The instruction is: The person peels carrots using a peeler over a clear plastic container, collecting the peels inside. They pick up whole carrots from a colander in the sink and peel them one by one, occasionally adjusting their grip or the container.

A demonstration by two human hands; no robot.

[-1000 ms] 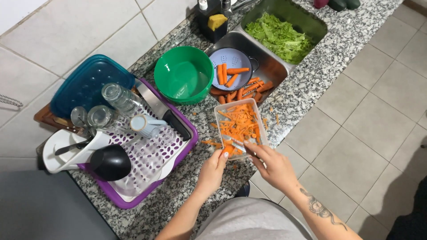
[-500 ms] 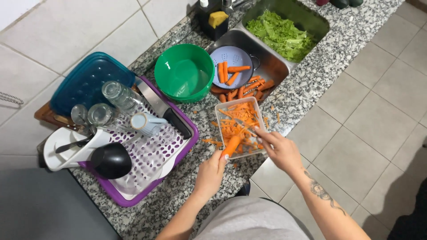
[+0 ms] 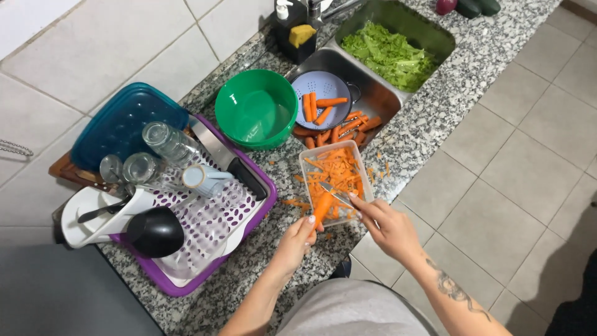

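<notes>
My left hand [image 3: 293,244] grips an orange carrot [image 3: 321,207] by its lower end, its tip pointing into a clear rectangular container [image 3: 309,183] full of carrot peelings. A metal peeler [image 3: 336,194] is in my right hand [image 3: 388,227], its blade resting against the carrot above the container. Behind it, more whole carrots lie in a small blue colander [image 3: 319,86] and loose in the steel sink [image 3: 376,98]. A few orange peelings are scattered on the granite counter [image 3: 435,106] around the container.
A green bowl [image 3: 256,107] stands left of the sink. A purple dish rack [image 3: 205,242] holds glasses, a cup, a knife and a black ladle, with a blue lid [image 3: 124,127] behind. Lettuce [image 3: 388,55] fills the far basin. Soap bottle [image 3: 295,28] at the back.
The carrot and both hands have shifted slightly; the peeler has travelled along the carrot over the container. Everything else stays where it was.
</notes>
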